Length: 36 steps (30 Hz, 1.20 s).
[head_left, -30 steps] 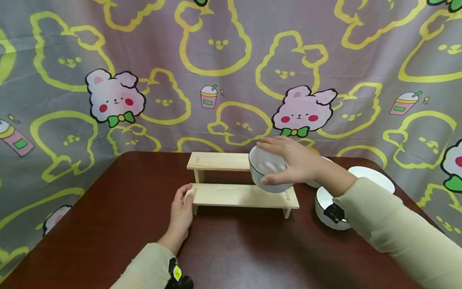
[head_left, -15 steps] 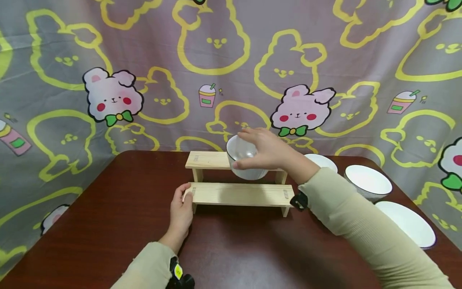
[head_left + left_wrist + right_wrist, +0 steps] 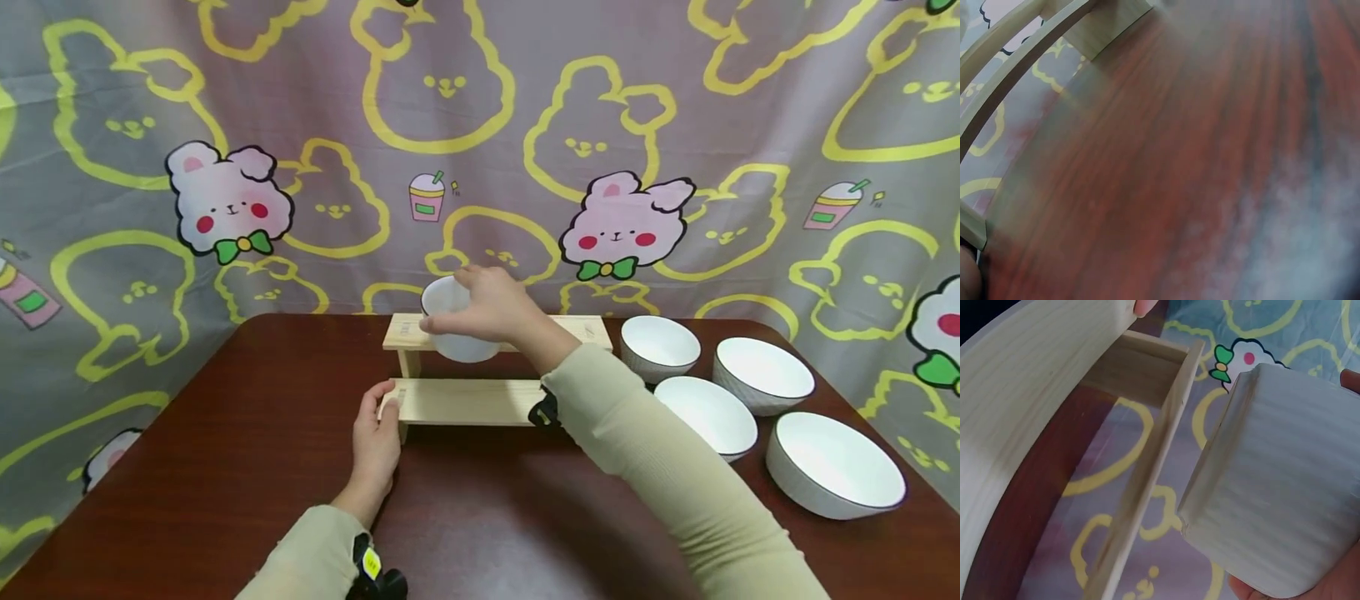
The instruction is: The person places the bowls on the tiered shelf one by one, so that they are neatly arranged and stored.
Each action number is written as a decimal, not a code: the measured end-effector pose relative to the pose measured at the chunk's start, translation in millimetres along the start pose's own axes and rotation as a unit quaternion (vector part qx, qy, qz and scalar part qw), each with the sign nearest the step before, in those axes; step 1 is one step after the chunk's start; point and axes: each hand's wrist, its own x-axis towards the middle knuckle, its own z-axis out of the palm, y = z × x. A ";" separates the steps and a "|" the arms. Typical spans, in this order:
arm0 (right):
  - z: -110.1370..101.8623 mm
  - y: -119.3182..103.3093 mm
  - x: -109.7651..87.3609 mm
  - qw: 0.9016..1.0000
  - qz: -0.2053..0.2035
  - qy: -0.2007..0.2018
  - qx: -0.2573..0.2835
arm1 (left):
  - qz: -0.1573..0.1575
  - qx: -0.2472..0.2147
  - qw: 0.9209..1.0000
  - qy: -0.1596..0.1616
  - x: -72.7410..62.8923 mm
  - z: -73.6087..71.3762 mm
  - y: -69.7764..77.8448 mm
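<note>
My right hand (image 3: pixel 495 310) grips a small white ribbed bowl (image 3: pixel 459 348), thumb on its near side and fingers over the far rim. The bowl is tilted and overlaps the left part of the upper shelf (image 3: pixel 581 330) of a two-step wooden rack. In the right wrist view the ribbed bowl (image 3: pixel 1279 481) is beside the shelf edge, its base apart from the wood. My left hand (image 3: pixel 377 442) holds the left end of the lower shelf (image 3: pixel 465 402), thumb on top. Only part of a left finger (image 3: pixel 967 275) shows in the left wrist view.
Right of the rack stand several white bowls with dark rims: a small one (image 3: pixel 660 343), a larger one behind (image 3: pixel 763 373), one partly behind my right sleeve (image 3: pixel 708 417) and a wide one (image 3: pixel 836 462). A patterned curtain (image 3: pixel 480 100) hangs behind the dark red table (image 3: pixel 247 433).
My right hand has carried the bowl leftward from the rack's right side to over the upper shelf's left part. My left hand stays on the lower shelf's end. The bowls at right have come into fuller view.
</note>
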 end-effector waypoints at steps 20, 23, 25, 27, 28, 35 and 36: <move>45.2 -36.8 43.4 0.996 0.065 0.032 -0.047 | 0.004 -0.013 1.000 -0.017 1.8 -3.2 -0.2; 47.6 -38.6 47.9 0.995 0.071 0.038 -0.056 | 0.006 -0.019 1.000 -0.024 2.4 -2.7 0.6; 49.1 -39.0 50.8 0.995 0.075 0.037 -0.057 | 0.009 -0.023 0.999 -0.024 2.7 -2.4 0.1; 49.8 -39.6 52.9 0.995 0.078 0.033 -0.060 | 0.013 -0.028 0.999 -0.022 2.6 -2.0 -0.3; 50.0 -39.9 53.8 0.994 0.079 0.032 -0.062 | 0.016 -0.030 0.999 -0.019 2.4 -2.0 -0.3; 53.0 -43.1 57.6 0.995 0.082 0.023 -0.059 | 0.023 -0.043 0.999 -0.008 1.4 -2.8 -2.8; 54.0 -43.7 57.8 0.994 0.084 0.024 -0.060 | 0.023 -0.045 0.999 -0.009 1.5 -3.0 -3.9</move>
